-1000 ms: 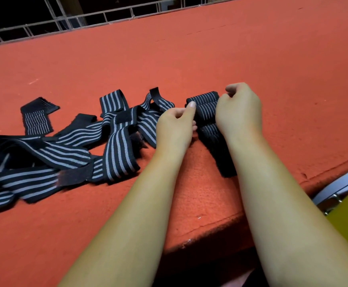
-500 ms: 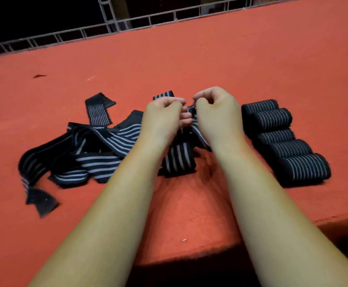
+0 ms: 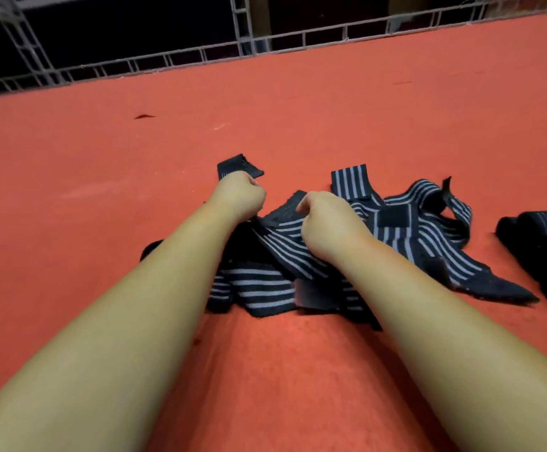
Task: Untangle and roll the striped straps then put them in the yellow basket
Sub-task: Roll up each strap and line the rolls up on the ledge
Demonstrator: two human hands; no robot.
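Half a second ago the two hands met, knuckles nearly touching, over the middle of the pile. Now they are apart and further left on it. The left hand [image 3: 238, 197] is a fist just near of a black tab [image 3: 238, 164] at the pile's far-left corner. The right hand [image 3: 326, 223] is a fist at the pile's centre. A band runs taut between them, so each seems clamped on the straps [image 3: 405, 230], though the fingertips are hidden under the knuckles.

The view has swung left. The five rolls [image 3: 539, 230] seen earlier now sit at the right edge, cut off and too dark to count.

There are two hands and one tangle. How many straps are in it I cannot tell. The tangle lies mid-mat, with loops trailing right and a thin strip of red between it and the rolls.

The mat [image 3: 298, 102] is bare to the left and far side, up to the railing [image 3: 298, 37] along its far edge.
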